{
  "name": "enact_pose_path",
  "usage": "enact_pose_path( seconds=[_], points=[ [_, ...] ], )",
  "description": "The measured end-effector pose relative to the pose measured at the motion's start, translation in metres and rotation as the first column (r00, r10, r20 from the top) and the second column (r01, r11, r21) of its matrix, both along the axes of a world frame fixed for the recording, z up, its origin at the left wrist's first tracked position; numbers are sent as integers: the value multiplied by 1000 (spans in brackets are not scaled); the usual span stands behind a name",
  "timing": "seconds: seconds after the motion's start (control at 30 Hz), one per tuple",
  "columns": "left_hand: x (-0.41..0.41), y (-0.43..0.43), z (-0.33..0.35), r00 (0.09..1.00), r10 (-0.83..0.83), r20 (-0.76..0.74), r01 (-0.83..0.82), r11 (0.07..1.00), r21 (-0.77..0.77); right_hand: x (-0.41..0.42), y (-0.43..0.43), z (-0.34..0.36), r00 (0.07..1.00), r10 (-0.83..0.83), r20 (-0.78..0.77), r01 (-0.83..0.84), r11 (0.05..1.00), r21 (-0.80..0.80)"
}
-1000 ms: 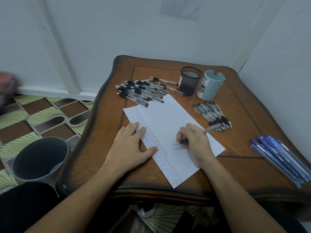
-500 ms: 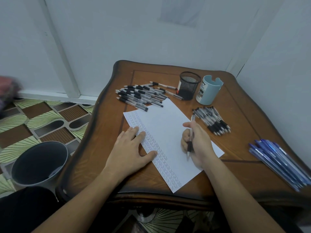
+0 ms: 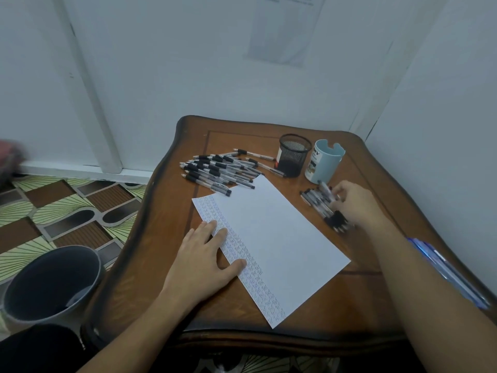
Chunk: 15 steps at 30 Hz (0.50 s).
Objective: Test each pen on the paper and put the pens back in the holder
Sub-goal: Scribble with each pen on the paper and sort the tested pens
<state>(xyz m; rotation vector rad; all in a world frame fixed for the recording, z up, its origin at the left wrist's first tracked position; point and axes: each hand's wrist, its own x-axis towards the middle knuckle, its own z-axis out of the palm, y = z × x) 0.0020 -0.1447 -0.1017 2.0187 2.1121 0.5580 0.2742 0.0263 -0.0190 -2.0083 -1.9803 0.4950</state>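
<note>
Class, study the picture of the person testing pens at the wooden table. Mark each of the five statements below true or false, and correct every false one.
1. The left hand lies flat on the paper. True.
2. The right hand is writing on the paper. False: it is off the sheet, at the small pile of pens near the light blue cup.
3. The black mesh holder stands beside the light blue cup. True.
4. The blue pens stand in the mesh holder. False: they lie at the table's right edge.
5. The grey bucket sits on the table. False: it stands on the floor.
</note>
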Motion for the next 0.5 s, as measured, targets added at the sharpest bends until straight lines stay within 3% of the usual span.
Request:
enact_pose_path(
  seconds=[0.13, 0.23, 0.3, 0.4, 0.5],
  points=[
    [1, 0, 3, 1000, 4, 1, -4, 1000, -1, -5, 2, -3, 990, 39, 139, -35, 999, -36],
    [1, -1, 4, 1000, 5, 10, -5, 1000, 4, -20, 3, -5, 979, 49, 196, -73, 990, 119],
    [0, -1, 4, 1000, 11, 7, -11, 1000, 8, -42, 3, -11, 984, 140, 112, -157, 974, 165],
    [0, 0, 3, 1000, 14, -10, -14, 1000, 0, -91, -1, -20, 936, 338, -97, -328, 939, 102],
    [0, 0, 3, 1000, 14, -20, -14, 1000, -1, -140, -4, -33, 893, 402, -202, -400, 915, 56]
  ],
)
